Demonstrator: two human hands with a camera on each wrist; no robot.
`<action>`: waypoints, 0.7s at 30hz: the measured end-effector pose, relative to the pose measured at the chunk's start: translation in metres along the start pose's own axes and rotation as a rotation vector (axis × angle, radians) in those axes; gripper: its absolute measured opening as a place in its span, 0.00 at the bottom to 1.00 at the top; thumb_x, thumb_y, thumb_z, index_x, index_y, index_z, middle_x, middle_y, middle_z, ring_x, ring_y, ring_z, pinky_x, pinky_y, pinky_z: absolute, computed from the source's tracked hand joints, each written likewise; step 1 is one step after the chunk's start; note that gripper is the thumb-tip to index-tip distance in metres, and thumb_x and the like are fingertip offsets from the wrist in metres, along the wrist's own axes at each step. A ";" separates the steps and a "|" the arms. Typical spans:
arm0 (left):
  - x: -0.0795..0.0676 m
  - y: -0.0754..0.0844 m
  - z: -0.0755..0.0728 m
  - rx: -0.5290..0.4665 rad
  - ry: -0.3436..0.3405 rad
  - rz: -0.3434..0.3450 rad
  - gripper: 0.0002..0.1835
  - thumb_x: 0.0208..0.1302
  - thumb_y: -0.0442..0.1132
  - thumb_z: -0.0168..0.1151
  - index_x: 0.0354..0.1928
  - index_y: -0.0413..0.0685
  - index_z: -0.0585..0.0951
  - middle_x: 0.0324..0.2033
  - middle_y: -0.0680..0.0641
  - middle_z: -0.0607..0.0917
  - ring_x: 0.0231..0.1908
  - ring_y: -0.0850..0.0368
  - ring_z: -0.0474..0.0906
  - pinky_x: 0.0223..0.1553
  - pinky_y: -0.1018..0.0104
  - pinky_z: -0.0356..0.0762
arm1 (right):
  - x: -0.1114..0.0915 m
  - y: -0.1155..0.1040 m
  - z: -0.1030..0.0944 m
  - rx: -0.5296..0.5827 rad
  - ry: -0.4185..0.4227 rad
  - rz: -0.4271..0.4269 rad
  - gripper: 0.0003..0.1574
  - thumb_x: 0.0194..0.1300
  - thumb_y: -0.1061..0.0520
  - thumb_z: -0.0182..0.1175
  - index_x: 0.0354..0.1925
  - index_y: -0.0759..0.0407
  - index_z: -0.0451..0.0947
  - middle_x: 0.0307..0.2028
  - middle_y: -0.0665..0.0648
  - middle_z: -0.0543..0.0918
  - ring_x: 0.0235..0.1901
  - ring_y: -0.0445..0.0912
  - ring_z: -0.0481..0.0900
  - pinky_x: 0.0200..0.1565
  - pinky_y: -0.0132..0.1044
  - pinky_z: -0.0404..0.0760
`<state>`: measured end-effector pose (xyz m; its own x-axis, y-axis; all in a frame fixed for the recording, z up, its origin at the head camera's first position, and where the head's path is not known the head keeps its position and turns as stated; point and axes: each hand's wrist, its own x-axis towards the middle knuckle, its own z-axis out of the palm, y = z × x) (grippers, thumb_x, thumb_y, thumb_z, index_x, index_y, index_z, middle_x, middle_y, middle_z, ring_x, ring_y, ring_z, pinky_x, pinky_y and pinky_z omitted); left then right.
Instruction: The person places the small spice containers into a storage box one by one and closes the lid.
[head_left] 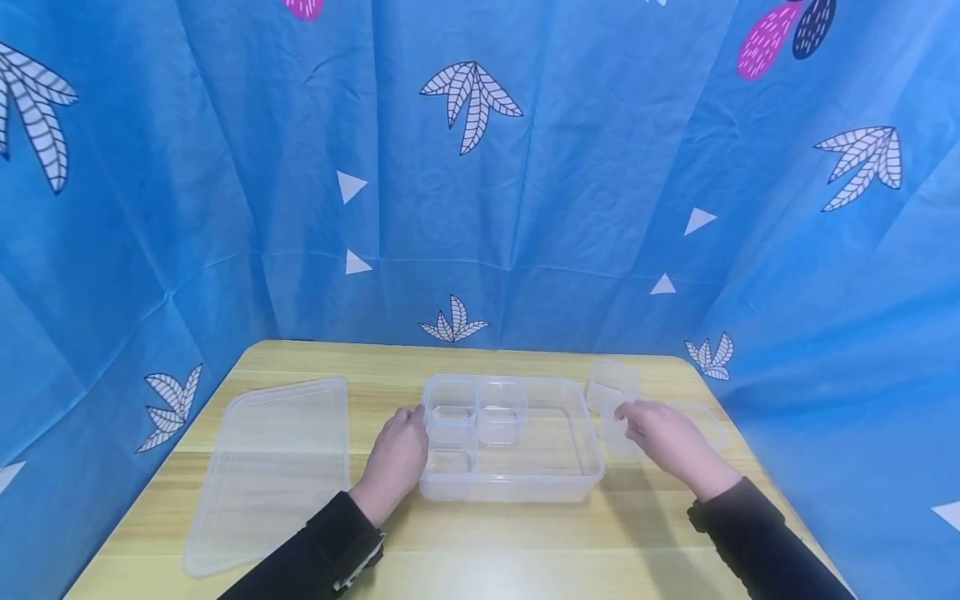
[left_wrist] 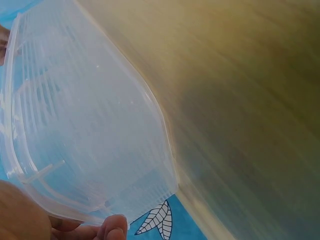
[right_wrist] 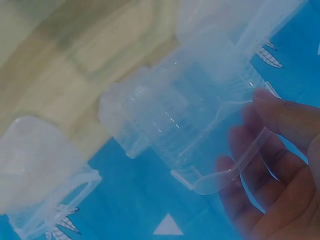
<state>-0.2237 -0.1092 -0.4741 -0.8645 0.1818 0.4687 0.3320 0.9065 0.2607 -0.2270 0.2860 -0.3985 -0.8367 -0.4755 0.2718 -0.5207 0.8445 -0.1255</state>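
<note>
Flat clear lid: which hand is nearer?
Left. The left hand is just right of the lid, touching the large clear container; the right hand is beyond the container, holding a small clear cup.

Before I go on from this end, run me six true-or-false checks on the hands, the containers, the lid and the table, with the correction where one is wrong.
1. The right hand holds a small clear cup. True.
2. The left hand is at the left side of the large container. True.
3. The large container is covered. False: it is open, and the flat lid lies to its left.
4. The cups inside sit toward its left side. True.
5. Every small cup is inside the large container. False: besides the one in hand, another cup is outside, to the right.
6. The tabletop is plain blue. False: the table has a wood-grain top; the blue curtain hangs behind it.
</note>
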 end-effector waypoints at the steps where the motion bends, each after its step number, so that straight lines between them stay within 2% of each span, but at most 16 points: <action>1: 0.000 0.000 0.000 -0.004 -0.004 -0.004 0.17 0.67 0.25 0.56 0.55 0.21 0.77 0.35 0.34 0.81 0.30 0.49 0.79 0.33 0.60 0.82 | 0.001 -0.001 -0.001 -0.005 0.005 -0.007 0.17 0.56 0.71 0.70 0.45 0.64 0.82 0.38 0.59 0.86 0.38 0.54 0.84 0.42 0.49 0.85; 12: 0.000 0.001 -0.001 0.004 0.017 0.021 0.17 0.65 0.25 0.57 0.54 0.21 0.77 0.36 0.34 0.82 0.30 0.49 0.79 0.33 0.61 0.83 | 0.015 -0.004 -0.017 -0.037 0.042 -0.047 0.16 0.55 0.71 0.70 0.43 0.63 0.82 0.36 0.58 0.85 0.36 0.54 0.84 0.40 0.49 0.84; 21: -0.001 -0.001 0.000 -0.018 0.010 0.008 0.17 0.66 0.25 0.56 0.54 0.20 0.77 0.36 0.34 0.81 0.31 0.48 0.80 0.33 0.60 0.83 | 0.024 -0.014 -0.027 -0.059 0.082 -0.084 0.18 0.56 0.70 0.71 0.46 0.64 0.82 0.39 0.60 0.86 0.40 0.55 0.84 0.45 0.51 0.84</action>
<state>-0.2234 -0.1099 -0.4744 -0.8579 0.1853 0.4792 0.3460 0.8978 0.2724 -0.2352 0.2696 -0.3645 -0.7723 -0.5258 0.3564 -0.5757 0.8166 -0.0427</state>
